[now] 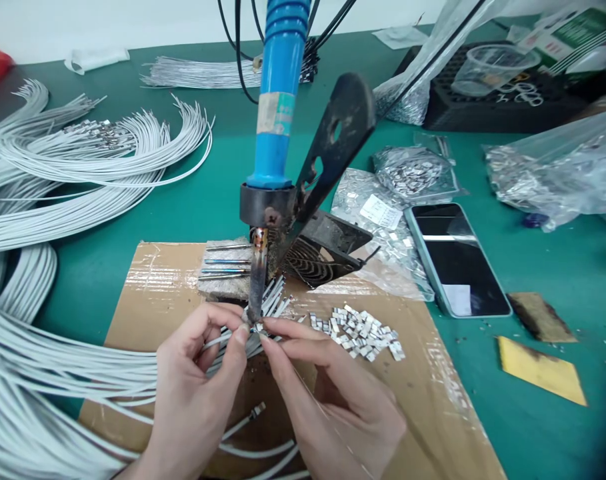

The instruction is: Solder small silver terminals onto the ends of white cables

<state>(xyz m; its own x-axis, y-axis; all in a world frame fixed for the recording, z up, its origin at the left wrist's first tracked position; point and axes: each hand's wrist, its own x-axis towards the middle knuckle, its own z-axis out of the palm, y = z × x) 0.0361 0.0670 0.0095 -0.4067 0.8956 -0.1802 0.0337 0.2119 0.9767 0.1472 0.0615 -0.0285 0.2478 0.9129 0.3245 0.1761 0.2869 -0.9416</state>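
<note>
My left hand [203, 373] is closed in a pinch on a white cable [217, 341], close to its end. Just right of it, the thumb and forefinger of my right hand [327, 387] pinch at a tiny metal piece [258, 327] at the cable's end; exactly what they grip is hidden. A thin bright strand runs across the right hand. The dark tip of a blue-handled soldering iron [277, 100] points down between my fingertips. The iron sits upright in a black metal stand [335, 143]. Behind my fingers lie more white cable ends [275, 300].
Loose metal connectors [363, 332] lie on the cardboard [147, 280]. Bundles of white cables [83, 360] fill the left side. A small fan [327, 250] stands behind the iron. Rightward are a phone [460, 260], a yellow sponge [541, 369] and bags of metal parts [413, 170].
</note>
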